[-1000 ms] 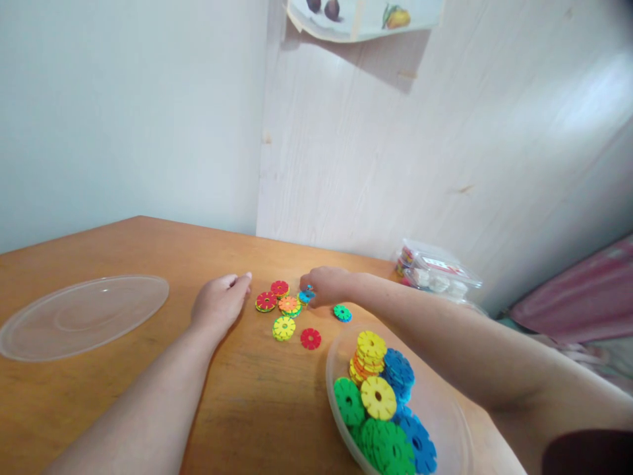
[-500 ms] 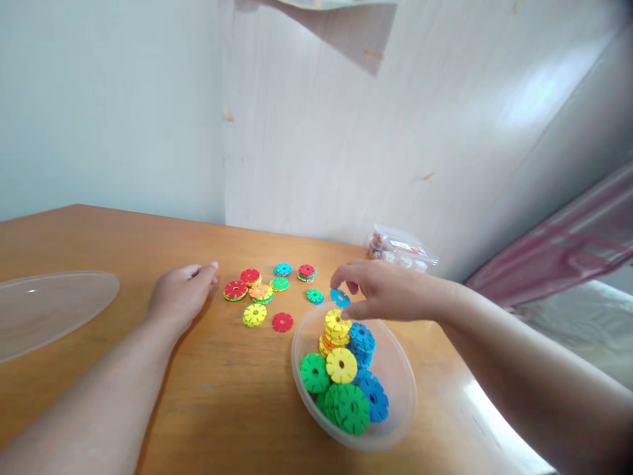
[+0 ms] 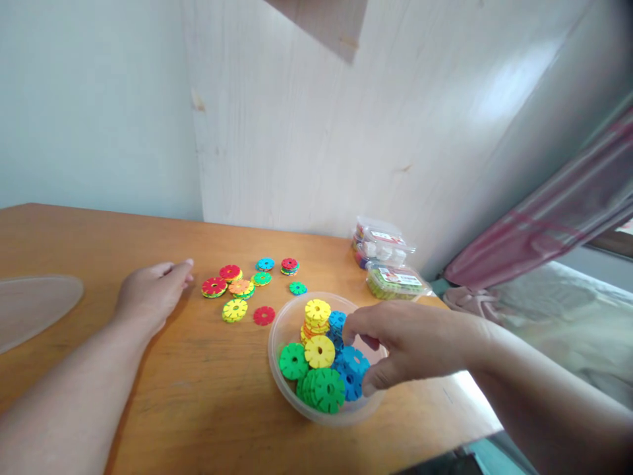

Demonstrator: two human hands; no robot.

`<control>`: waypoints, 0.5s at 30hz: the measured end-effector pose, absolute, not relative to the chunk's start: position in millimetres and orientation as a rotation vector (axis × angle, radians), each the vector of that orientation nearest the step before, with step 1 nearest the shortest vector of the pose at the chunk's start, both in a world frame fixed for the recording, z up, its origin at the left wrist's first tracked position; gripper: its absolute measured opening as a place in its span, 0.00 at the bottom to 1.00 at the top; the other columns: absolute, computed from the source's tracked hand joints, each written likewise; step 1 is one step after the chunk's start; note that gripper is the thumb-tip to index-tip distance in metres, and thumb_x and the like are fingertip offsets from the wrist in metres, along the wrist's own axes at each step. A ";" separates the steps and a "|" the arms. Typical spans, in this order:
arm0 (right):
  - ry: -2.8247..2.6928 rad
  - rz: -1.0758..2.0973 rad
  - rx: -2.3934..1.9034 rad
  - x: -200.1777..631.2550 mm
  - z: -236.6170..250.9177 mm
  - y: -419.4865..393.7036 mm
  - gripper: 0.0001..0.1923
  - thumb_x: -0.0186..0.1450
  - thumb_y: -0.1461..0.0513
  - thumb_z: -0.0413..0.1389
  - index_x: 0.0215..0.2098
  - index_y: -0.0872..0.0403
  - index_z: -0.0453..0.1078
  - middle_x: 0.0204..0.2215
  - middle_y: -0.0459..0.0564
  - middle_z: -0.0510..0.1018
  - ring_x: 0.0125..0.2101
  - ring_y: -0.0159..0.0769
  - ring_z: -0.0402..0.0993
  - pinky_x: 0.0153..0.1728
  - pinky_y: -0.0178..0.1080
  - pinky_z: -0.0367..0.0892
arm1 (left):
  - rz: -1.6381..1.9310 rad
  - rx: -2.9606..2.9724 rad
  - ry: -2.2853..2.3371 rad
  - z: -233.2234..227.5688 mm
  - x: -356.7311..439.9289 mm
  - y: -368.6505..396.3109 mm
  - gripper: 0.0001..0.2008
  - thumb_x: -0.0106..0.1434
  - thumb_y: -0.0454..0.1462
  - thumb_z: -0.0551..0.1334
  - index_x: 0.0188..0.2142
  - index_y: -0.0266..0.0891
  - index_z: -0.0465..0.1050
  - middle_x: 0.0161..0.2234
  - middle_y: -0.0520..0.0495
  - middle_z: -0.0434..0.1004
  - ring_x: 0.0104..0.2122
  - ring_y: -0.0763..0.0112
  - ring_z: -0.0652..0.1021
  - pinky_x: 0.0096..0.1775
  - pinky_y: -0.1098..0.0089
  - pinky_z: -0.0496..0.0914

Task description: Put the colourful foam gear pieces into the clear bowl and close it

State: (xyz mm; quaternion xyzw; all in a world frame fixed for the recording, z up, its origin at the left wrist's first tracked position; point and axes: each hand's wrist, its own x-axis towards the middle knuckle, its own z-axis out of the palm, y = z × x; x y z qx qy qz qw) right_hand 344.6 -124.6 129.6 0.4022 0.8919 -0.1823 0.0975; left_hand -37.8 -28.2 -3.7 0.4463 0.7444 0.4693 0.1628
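Right hand [image 3: 418, 336] moved over bowl [image 3: 287, 330], part-hiding it — grip unclear | left hand [image 3: 148, 297] curled | boxes [image 3: 395, 278] beyond

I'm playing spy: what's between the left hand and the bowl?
The head view shows a yellow-topped stack, an orange-topped stack and a red disc.

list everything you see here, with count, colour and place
table: one, orange-brown, under both hands
bowl: one, translucent, on the table
discs in the bowl: many, overlapping; yellow, orange, green, blue
loose discs: nine spots, some stacked; red, orange, yellow, green, blue tops, behind and left of bowl
lid: one, translucent, table's left
boxes: at least two, clear, back right
curtain: one, pink, right
wall: pale, behind
left hand: one, on table
right hand: one, over bowl
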 end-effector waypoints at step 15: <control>2.636 -0.612 1.184 345.4 130.9 -115.5 0.12 0.65 0.59 0.54 0.43 0.50 0.77 0.32 0.47 0.80 0.29 0.33 0.73 0.30 0.35 0.61 | 1.332 1.224 2.131 -1.5 -35.1 -28.7 0.23 0.57 0.54 0.60 0.32 0.35 0.78 0.28 0.47 0.80 0.29 0.65 0.76 0.28 0.71 0.62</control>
